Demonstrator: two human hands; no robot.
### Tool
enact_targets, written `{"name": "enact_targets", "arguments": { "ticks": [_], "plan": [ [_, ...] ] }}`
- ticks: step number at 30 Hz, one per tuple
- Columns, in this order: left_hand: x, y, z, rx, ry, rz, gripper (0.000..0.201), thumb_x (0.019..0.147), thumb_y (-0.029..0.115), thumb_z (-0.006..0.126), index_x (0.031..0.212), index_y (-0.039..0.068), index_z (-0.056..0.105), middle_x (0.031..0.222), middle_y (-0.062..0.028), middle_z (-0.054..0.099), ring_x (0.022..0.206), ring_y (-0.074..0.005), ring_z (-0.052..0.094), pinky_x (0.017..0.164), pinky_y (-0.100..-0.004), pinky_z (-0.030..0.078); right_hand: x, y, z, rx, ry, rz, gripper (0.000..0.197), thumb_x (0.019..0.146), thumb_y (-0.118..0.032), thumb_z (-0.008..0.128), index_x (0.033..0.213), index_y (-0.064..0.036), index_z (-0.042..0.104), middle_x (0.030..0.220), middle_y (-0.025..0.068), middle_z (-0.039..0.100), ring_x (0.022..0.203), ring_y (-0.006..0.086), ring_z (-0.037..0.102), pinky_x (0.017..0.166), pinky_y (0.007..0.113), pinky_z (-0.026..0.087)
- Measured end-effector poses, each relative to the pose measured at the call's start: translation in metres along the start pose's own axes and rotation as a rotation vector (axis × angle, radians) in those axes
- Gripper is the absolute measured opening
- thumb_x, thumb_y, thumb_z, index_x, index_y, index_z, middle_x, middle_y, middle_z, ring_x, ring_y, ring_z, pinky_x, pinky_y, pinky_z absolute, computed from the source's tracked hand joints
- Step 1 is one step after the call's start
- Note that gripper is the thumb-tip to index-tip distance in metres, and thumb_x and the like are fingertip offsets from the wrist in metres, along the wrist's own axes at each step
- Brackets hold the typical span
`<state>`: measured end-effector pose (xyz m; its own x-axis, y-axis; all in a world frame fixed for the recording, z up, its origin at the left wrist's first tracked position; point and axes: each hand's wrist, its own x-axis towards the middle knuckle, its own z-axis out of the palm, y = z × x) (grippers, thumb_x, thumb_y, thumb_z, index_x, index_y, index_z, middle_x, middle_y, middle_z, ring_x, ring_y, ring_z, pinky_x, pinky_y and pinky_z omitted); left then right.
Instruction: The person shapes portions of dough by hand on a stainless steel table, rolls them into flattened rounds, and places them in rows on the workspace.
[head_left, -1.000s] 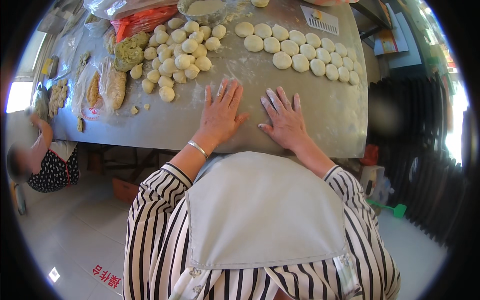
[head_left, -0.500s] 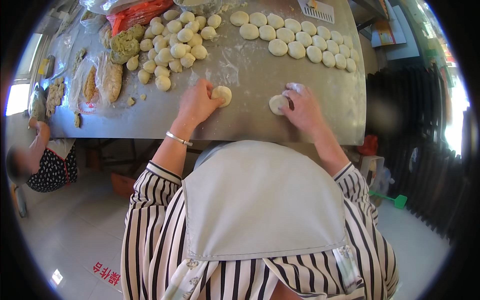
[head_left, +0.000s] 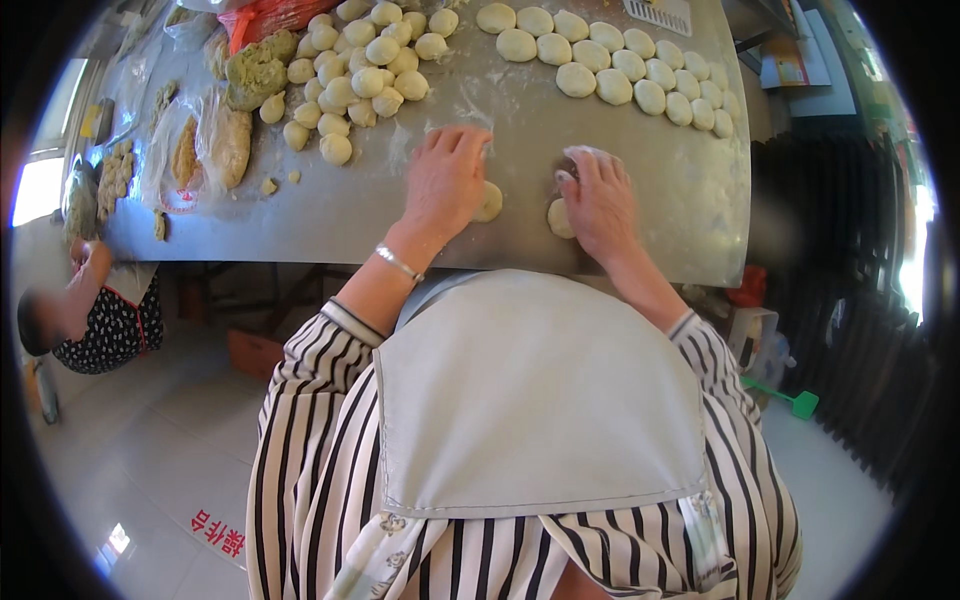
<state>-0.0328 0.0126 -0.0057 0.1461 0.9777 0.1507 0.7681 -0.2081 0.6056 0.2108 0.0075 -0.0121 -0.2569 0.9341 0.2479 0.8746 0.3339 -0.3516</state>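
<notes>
My left hand lies over the steel table with its fingers stretched forward and held side by side. Its inner side touches a flattened round of dough, which it partly covers. To the right, my right hand rests at the edge of another dough round and hides part of it. Its fingers reach forward, floury at the tips, with the thumb apart from them. Both palms face down, so what lies beneath them is hidden.
A heap of dough balls sits at the far left, next to a greenish lump of filling and plastic bags. Rows of flattened rounds and a white basket occupy the far right. Another person's arm shows at left.
My left hand has moved right, and its dough round now lies closer to the other one. The fingers of both hands have straightened. The whole view has shifted slightly.
</notes>
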Motion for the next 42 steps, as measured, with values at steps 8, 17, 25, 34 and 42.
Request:
{"name": "enact_targets", "arguments": {
  "ticks": [8,17,25,34,42],
  "plan": [
    [0.008,-0.002,0.049,0.318,0.068,0.211,0.039,0.101,0.018,0.057,0.139,0.018,0.063,0.157,-0.0051,0.052,0.156,-0.0305,0.034,0.124,-0.0682,0.018,0.011,-0.011,0.022,-0.187,-0.027,-0.129,0.050,0.095,-0.030,0.069,0.142,-0.0156,0.059,0.145,0.0092,0.058,0.144,0.0333,0.047,0.116,0.064,0.033],
    [0.017,-0.005,0.039,0.226,0.096,0.199,0.038,0.104,0.021,0.058,0.141,0.017,0.060,0.152,-0.0077,0.056,0.149,-0.0316,0.042,0.121,-0.0603,0.027,0.010,-0.002,0.023,-0.072,-0.047,-0.115,0.045,0.101,-0.030,0.062,0.143,-0.0134,0.060,0.149,0.0076,0.057,0.143,0.0305,0.048,0.117,0.057,0.036],
    [-0.002,-0.005,-0.035,-0.051,-0.457,-0.355,0.058,0.084,0.032,0.083,0.131,0.007,0.060,0.098,-0.0091,0.073,0.086,-0.0269,0.070,0.079,-0.0382,0.055,-0.032,0.020,-0.033,0.073,-0.252,0.018,0.040,0.094,-0.019,0.071,0.130,-0.0057,0.061,0.122,0.0147,0.067,0.117,0.0347,0.063,0.101,0.044,0.052],
    [-0.016,0.011,-0.043,-0.149,-0.248,0.006,0.050,0.077,0.011,0.087,0.117,0.007,0.058,0.114,-0.0108,0.065,0.095,-0.0290,0.066,0.081,-0.0402,0.054,-0.025,-0.002,-0.047,0.251,-0.289,0.030,0.054,0.079,-0.011,0.085,0.127,-0.0102,0.058,0.122,0.0121,0.063,0.118,0.0336,0.061,0.095,0.045,0.054],
    [-0.047,0.009,-0.031,-0.141,-0.206,-0.116,0.065,0.080,0.010,0.086,0.138,0.009,0.056,0.131,-0.0138,0.057,0.101,-0.0339,0.067,0.088,-0.0408,0.057,-0.020,0.002,-0.050,0.171,-0.422,-0.051,0.080,0.077,-0.011,0.086,0.149,-0.0212,0.053,0.146,0.0121,0.054,0.130,0.0359,0.057,0.107,0.045,0.052]
  ]
}}
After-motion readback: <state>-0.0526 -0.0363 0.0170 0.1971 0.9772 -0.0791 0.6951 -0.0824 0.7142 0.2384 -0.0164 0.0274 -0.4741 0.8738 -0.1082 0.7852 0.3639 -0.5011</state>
